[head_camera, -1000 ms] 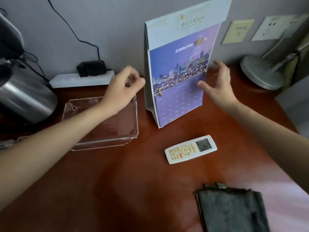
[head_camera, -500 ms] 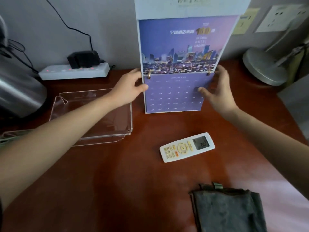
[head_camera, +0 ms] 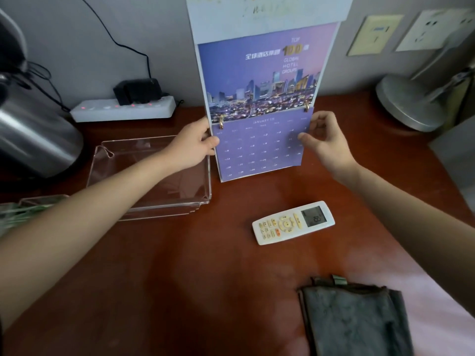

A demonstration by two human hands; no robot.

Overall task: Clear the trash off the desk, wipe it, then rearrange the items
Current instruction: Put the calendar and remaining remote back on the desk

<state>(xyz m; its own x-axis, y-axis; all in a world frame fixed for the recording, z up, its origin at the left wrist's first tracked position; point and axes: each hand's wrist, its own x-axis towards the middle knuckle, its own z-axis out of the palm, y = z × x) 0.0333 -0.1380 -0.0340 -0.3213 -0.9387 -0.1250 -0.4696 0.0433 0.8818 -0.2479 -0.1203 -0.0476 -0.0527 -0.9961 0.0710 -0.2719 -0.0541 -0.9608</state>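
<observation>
Squarely facing the camera, a purple hotel calendar (head_camera: pixel 262 98) stands upright at the back of the wooden desk (head_camera: pixel 205 278), long axis vertical, January page lowest. The left hand (head_camera: pixel 192 145) grips its left edge, the right hand (head_camera: pixel 326 140) pinches its right edge. A white remote control (head_camera: pixel 293 222) lies in front of the calendar; a clear acrylic tray (head_camera: pixel 154 176) sits left of it

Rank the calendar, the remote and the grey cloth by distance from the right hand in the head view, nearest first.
1. calendar: its right edge is pinched by the right hand.
2. remote: on the desk, nearer the camera.
3. grey cloth: at the desk's near edge.
</observation>
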